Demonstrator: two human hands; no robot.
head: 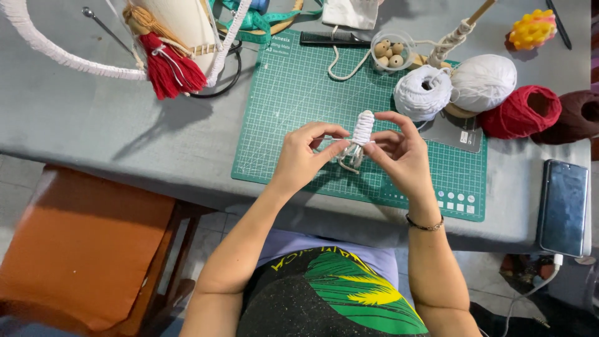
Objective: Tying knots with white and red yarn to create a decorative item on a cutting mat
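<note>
A small white cord-wrapped piece [362, 128], upright with loose cord loops below it, is held between both hands over the green cutting mat [281, 106]. My left hand [302, 156] pinches its lower part from the left. My right hand [402, 153] grips it from the right, fingers curled around the wrapped section. Two balls of white cord [424, 92] lie just beyond my right hand.
A clear cup of wooden beads [390, 53], a black comb [334, 39], a red yarn ball [521, 112], a dark brown yarn ball [577, 115] and a phone [563, 206] sit on the grey table. A red tassel [168, 68] hangs at upper left. An orange stool [81, 243] stands below left.
</note>
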